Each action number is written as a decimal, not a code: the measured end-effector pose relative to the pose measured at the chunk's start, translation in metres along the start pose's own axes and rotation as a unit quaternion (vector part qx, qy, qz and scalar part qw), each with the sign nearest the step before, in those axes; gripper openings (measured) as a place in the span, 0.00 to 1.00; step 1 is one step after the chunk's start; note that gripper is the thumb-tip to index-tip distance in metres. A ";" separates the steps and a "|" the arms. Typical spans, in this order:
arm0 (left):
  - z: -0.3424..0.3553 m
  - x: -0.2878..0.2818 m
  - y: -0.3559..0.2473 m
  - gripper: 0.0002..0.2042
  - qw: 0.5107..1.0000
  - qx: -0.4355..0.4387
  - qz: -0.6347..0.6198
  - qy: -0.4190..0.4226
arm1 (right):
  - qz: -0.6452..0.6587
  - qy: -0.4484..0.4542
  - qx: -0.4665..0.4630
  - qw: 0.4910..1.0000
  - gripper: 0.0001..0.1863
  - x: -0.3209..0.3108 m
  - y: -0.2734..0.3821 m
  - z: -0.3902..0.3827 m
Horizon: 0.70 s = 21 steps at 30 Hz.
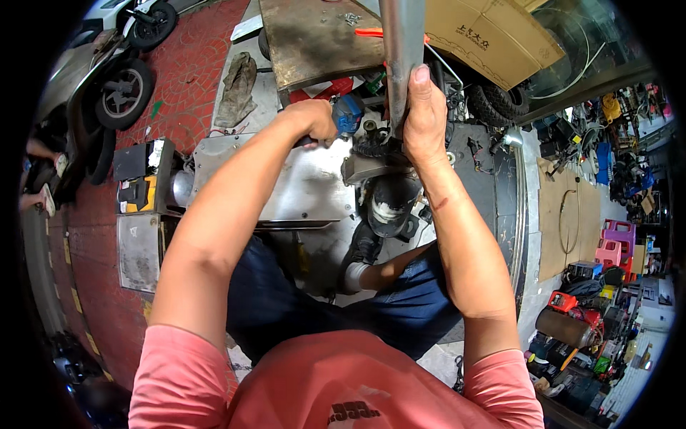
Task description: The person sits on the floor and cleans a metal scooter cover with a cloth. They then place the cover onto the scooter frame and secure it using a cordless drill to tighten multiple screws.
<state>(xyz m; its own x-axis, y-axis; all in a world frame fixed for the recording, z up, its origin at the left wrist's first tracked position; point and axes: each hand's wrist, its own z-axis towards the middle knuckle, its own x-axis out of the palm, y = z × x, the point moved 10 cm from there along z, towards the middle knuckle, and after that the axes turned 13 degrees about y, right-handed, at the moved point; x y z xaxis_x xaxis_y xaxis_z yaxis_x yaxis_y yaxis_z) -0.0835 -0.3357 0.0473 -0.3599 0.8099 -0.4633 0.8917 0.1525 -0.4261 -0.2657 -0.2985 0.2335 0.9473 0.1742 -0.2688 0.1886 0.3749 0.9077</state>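
My left hand (314, 121) is closed round the handle of a blue cordless power tool (348, 114), whose front end points at the parts in the middle. My right hand (426, 118) grips a grey metal tube (404, 50) that rises toward the camera, its thumb lying along the side and its other fingers mostly hidden. At the tube's lower end is a metal bracket (371, 169) with dark fittings about it. Just below sits a black rounded part (393, 204) with a scuffed pale patch. A shiny metal plate (307, 182) lies beneath my left forearm.
Ahead stands a worn wooden-topped table (321, 43) with small metal pieces on it. A cardboard box (493, 36) and tyres (493, 101) are at the far right. Parked scooters (125, 93) line the left; a metal case (139, 247) stands nearer. Cluttered tools and stools (616, 243) fill the right.
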 end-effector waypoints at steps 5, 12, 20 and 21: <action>0.010 0.009 -0.009 0.12 0.994 0.017 -0.079 0.077 | -0.015 0.010 0.007 1.000 0.48 -0.003 -0.010 0.001; -0.018 0.010 -0.018 0.11 0.993 0.083 -0.081 0.000 | 0.003 0.015 0.014 1.000 0.42 -0.007 -0.013 -0.004; -0.047 -0.008 -0.032 0.25 0.979 0.037 0.126 -0.153 | -0.011 0.029 0.014 0.999 0.43 -0.004 -0.003 -0.003; -0.051 -0.013 -0.029 0.26 0.988 0.044 0.076 -0.130 | -0.006 0.033 0.016 0.999 0.43 -0.004 -0.005 -0.003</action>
<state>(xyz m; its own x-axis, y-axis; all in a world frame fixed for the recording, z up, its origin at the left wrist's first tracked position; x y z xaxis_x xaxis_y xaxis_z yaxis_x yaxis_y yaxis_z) -0.0901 -0.3215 0.1056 -0.2923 0.6449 -0.7061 0.9179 -0.0180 -0.3965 -0.2714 -0.2986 0.2290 0.9261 0.2294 -0.2995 0.2090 0.3489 0.9136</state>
